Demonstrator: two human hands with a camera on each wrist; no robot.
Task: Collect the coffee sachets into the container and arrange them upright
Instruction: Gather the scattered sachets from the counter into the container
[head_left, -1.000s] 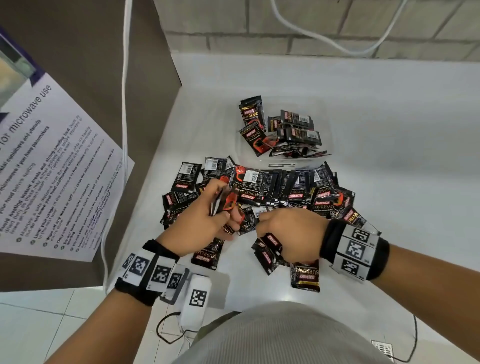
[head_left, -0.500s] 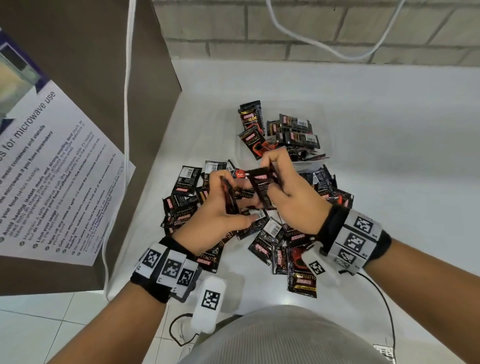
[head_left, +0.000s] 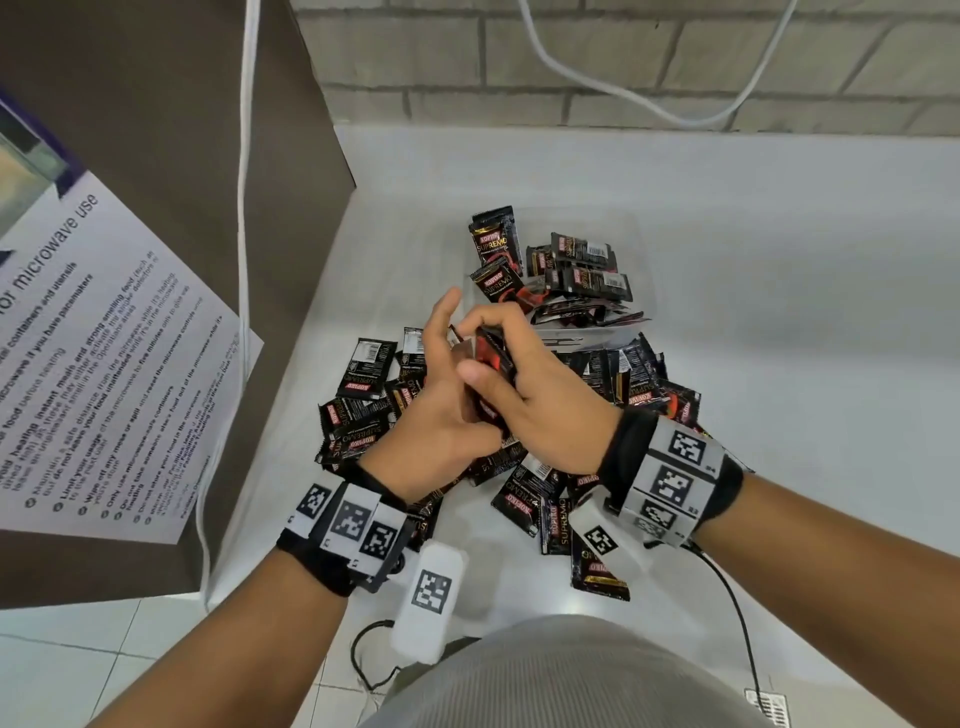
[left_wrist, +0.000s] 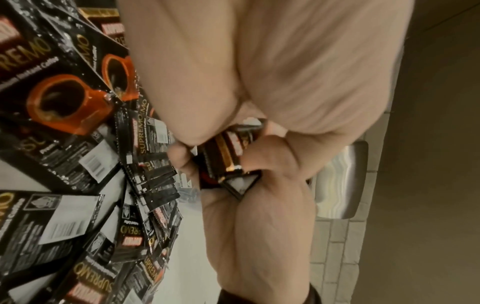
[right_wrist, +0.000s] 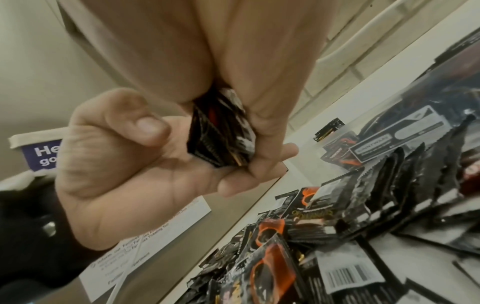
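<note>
both hands (head_left: 483, 395) clasp a sachet bundle (head_left: 493, 358); loose sachets (head_left: 639, 379) lie before the container (head_left: 641, 244)

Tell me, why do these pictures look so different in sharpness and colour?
Head view: bright, even light, sharp print on the loose sachets, edges bent by the wide lens. Left wrist view: dim, brownish, the left hand smeared. Right wrist view: the right hand looms close and soft.
</note>
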